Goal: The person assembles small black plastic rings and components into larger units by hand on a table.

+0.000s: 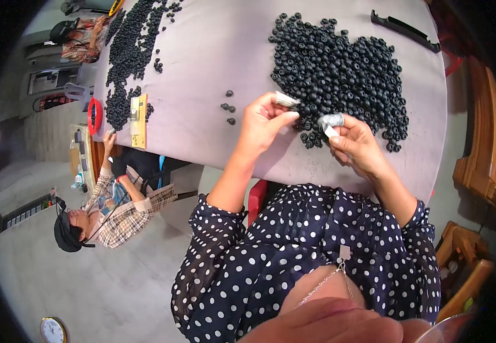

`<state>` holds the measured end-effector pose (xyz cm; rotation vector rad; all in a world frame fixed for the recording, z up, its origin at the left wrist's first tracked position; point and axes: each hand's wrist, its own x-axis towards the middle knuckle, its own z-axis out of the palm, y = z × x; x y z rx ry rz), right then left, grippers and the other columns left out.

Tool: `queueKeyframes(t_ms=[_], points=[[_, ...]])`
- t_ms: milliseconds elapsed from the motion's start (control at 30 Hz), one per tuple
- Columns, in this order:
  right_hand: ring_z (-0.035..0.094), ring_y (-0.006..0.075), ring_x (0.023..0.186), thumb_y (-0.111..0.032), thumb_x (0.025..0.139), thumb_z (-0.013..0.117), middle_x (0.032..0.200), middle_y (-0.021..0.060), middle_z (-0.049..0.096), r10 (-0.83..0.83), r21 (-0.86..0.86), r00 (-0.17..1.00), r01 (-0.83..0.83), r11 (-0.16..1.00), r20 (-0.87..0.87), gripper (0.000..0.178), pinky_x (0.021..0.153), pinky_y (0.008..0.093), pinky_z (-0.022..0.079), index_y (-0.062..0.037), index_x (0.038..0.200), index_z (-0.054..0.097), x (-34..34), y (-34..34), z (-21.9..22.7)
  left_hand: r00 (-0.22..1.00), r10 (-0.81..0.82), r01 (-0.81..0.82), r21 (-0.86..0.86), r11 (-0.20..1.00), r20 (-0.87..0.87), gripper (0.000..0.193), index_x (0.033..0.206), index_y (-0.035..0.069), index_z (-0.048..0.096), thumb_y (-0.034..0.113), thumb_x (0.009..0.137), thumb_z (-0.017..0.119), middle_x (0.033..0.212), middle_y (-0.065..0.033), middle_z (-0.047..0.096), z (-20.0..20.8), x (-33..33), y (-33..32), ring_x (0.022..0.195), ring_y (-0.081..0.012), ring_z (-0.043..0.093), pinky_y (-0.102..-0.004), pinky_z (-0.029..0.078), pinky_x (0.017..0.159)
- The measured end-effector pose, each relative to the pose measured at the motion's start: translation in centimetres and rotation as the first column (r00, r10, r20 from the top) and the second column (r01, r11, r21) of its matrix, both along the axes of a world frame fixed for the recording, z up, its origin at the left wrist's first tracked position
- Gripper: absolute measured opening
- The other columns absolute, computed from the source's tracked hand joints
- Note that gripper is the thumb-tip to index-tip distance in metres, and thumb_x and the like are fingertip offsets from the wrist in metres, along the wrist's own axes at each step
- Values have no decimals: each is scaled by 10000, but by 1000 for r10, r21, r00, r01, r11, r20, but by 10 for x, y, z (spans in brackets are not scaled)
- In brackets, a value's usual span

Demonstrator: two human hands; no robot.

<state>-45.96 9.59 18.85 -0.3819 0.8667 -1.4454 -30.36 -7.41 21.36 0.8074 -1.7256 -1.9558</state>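
Small black rounded parts with hollow centres lie in a wide pile on the table's far right. At the near-left edge of this pile, my left hand has its thumb and index finger bent together at a small black part. White wrapping covers the tip of that index finger. My right hand is close beside it, with grey wrapping around a fingertip. Its thumb and fingers are pinched, and a small white piece shows at the thumb. What lies inside this pinch is too small to make out.
Several loose black parts lie left of my hands on the pale tablecloth. A long black bar lies at the far right edge. Another black pile, a yellow board and a red basin are near a co-worker.
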Motion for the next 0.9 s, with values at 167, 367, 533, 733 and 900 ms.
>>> queueKeyframes(t_ms=[167,367,533,733,900], points=[[417,12,484,-100,866,636,740,-33,558,13,-51,999,-15,999,-37,365,407,154,291,-30,1203,514,5,-2,5,990,27,58,586,808,-135,180,1045,34,618,32,865,624,892,-45,652,-14,-3,29,784,-129,633,-283,544,743],[433,14,535,-90,856,652,749,-32,548,-14,-61,999,11,998,-47,391,433,157,308,-36,1211,497,5,2,4,982,110,47,762,646,-154,160,1038,52,613,25,883,585,903,-49,655,-19,-7,35,798,-155,640,-334,554,771],[434,20,544,-81,848,661,747,-27,540,18,-104,997,-26,994,-76,415,445,163,313,-34,1221,485,4,3,5,989,101,27,795,606,-111,195,1089,58,602,50,901,550,945,-54,651,-13,-5,39,838,-164,633,-340,545,790],[438,15,555,-111,855,666,751,-32,544,65,-95,995,-71,993,-71,418,455,164,320,-33,1228,496,4,4,3,981,55,120,804,582,-186,277,1180,55,562,58,905,534,1072,-79,630,-9,-7,45,940,-190,625,-354,536,813],[439,10,559,-126,855,671,772,-28,567,59,-98,995,-67,993,-83,394,454,165,318,-35,1205,516,5,3,5,975,60,134,781,610,-213,295,1193,58,553,52,899,560,1087,-84,628,-10,-4,46,949,-201,629,-361,535,829]])
